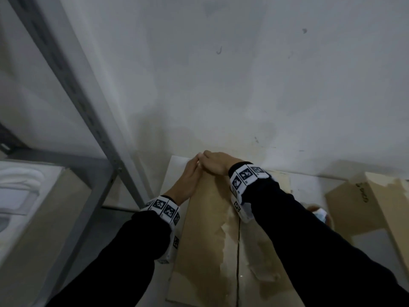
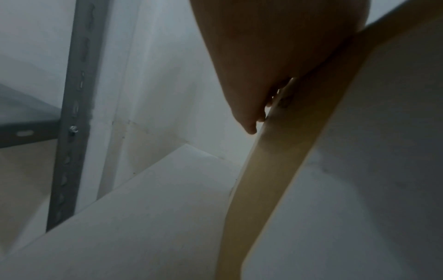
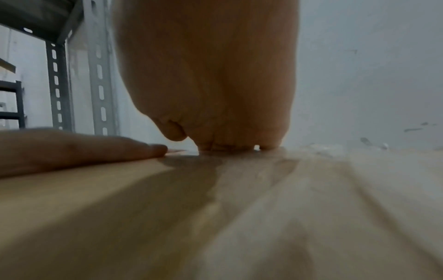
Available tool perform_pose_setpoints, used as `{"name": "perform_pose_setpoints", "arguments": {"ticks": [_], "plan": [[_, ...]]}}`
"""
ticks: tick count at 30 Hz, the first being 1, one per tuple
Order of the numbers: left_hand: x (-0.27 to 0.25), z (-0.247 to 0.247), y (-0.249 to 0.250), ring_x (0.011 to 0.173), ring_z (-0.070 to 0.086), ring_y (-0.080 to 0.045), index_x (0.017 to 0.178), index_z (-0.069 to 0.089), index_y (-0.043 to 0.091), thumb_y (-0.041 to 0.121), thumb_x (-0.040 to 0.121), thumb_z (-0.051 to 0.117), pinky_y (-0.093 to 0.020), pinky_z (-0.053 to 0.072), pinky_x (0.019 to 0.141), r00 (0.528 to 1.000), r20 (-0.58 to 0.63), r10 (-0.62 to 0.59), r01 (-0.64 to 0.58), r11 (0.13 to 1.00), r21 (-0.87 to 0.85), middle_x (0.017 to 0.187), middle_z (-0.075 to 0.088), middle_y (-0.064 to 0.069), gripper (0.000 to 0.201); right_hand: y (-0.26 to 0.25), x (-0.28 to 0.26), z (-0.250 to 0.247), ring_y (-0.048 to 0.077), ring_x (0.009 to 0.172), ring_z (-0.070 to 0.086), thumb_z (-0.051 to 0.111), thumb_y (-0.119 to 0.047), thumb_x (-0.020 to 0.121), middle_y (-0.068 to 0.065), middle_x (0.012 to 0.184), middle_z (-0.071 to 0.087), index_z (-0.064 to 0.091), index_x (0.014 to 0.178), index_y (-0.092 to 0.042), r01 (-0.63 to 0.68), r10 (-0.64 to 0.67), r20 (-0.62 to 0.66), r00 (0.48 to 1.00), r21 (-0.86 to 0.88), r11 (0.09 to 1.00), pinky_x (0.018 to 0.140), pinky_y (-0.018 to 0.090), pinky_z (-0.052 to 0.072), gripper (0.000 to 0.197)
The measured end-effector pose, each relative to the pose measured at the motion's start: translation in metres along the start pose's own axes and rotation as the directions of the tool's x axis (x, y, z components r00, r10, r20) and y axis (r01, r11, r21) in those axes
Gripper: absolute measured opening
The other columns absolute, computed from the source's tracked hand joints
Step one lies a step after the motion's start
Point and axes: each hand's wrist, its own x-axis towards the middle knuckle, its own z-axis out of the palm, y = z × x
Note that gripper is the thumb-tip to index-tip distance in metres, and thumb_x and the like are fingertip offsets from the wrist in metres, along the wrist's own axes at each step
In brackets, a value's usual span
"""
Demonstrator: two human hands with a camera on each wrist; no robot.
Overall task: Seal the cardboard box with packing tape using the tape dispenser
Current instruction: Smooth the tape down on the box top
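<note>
The cardboard box (image 1: 205, 240) lies with its flaps closed, and a dark seam (image 1: 238, 251) runs down its top. A glossy, paler streak lies beside the seam. My left hand (image 1: 195, 161) stretches along the box's left edge with straight fingers; in the left wrist view its fingers (image 2: 251, 121) touch the cardboard edge (image 2: 275, 170). My right hand (image 1: 204, 155) lies palm down at the far edge beside the left fingertips. In the right wrist view its fingertips (image 3: 225, 146) press on the box top (image 3: 215, 217). Neither hand holds a tape dispenser.
A grey slotted shelf post (image 1: 88, 107) rises at the left, with a box (image 1: 44, 218) of white material beside it. A second cardboard box (image 1: 365, 204) stands at the right. A small brown and pale blue object (image 1: 318, 212) shows behind my right arm. A white wall (image 1: 243, 85) is close behind.
</note>
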Motion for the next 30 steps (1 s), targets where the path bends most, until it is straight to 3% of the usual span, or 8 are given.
{"name": "perform_pose_setpoints", "arguments": {"ticks": [5,9,13,15,21,23,25,30], "plan": [[0.007,0.001,-0.012,0.14,0.013,-0.004,0.148,0.0,0.026,0.029,0.1,0.03,-0.024,0.015,0.114,0.992,-0.036,0.119,-0.12,0.992,-0.025,0.156,0.006,0.009,0.056,-0.003,0.003,0.007,0.033,0.123,0.048,0.018,-0.038,0.103,0.013,0.141,0.047,0.037,0.133,-0.013,-0.008,0.002,-0.068,0.998,-0.082,0.997,0.102,0.045,0.032,0.044],[0.009,-0.001,-0.011,0.131,0.029,-0.001,0.143,0.025,0.018,0.023,0.101,0.03,-0.003,0.024,0.102,0.983,-0.006,0.186,-0.185,0.982,0.034,0.14,0.032,0.014,0.042,0.0,0.0,0.002,0.033,0.125,0.047,0.019,-0.039,0.104,0.016,0.143,0.045,0.032,0.14,-0.012,0.013,-0.013,-0.003,1.0,-0.03,0.999,0.107,0.045,0.033,0.048],[0.011,-0.004,-0.016,0.128,0.029,-0.001,0.143,0.027,0.018,0.024,0.101,0.032,-0.018,0.022,0.105,0.987,-0.039,0.155,-0.15,0.983,0.103,0.147,0.03,0.003,0.043,0.026,-0.009,-0.007,0.031,0.136,0.037,0.019,-0.047,0.102,0.015,0.153,0.032,0.025,0.147,-0.011,-0.08,0.083,0.062,0.995,-0.037,0.996,0.11,0.039,0.029,0.058],[0.012,-0.001,-0.016,0.125,0.032,-0.003,0.141,0.029,0.017,0.023,0.1,0.033,-0.019,0.025,0.102,0.987,-0.043,0.156,-0.152,0.985,0.083,0.144,0.033,0.002,0.042,0.036,-0.014,-0.009,0.032,0.132,0.041,0.018,-0.048,0.102,0.018,0.149,0.037,0.03,0.142,-0.008,-0.099,0.103,0.067,0.992,-0.068,0.993,0.105,0.039,0.032,0.058],[0.014,0.0,-0.011,0.116,0.04,-0.005,0.138,0.031,0.014,0.021,0.1,0.034,-0.008,0.033,0.086,0.987,-0.035,0.159,-0.155,0.983,0.1,0.136,0.037,0.001,0.039,0.039,-0.019,-0.012,0.028,0.105,0.051,0.023,-0.044,0.103,0.019,0.126,0.054,0.044,0.106,-0.013,-0.03,0.035,0.058,0.998,-0.087,0.996,0.083,0.032,0.033,0.038],[0.013,-0.002,-0.009,0.116,0.043,-0.007,0.138,0.031,0.014,0.021,0.1,0.034,-0.007,0.036,0.084,0.987,-0.026,0.156,-0.153,0.983,0.102,0.134,0.038,0.002,0.039,0.044,-0.026,-0.017,0.027,0.111,0.05,0.024,-0.047,0.102,0.015,0.13,0.054,0.049,0.116,-0.012,-0.031,0.036,0.061,0.997,-0.084,0.996,0.089,0.034,0.034,0.045],[0.015,-0.006,-0.009,0.123,0.045,-0.014,0.137,0.032,0.015,0.022,0.1,0.035,-0.018,0.037,0.093,0.99,-0.007,0.139,-0.138,0.985,0.101,0.138,0.038,0.0,0.038,0.057,-0.034,-0.021,0.028,0.119,0.049,0.023,-0.047,0.102,0.012,0.133,0.053,0.049,0.124,-0.012,-0.068,0.075,0.07,0.995,-0.096,0.993,0.097,0.036,0.033,0.049],[0.021,-0.01,0.002,0.114,0.046,-0.016,0.135,0.031,0.02,0.022,0.099,0.037,-0.022,0.033,0.089,0.984,0.129,0.126,-0.155,0.957,0.245,0.126,0.036,-0.001,0.037,0.095,-0.059,-0.016,0.027,0.102,0.053,0.021,-0.048,0.102,0.012,0.114,0.058,0.048,0.114,-0.017,-0.121,0.126,0.072,0.989,-0.071,0.99,0.089,0.037,0.037,0.043]]}}
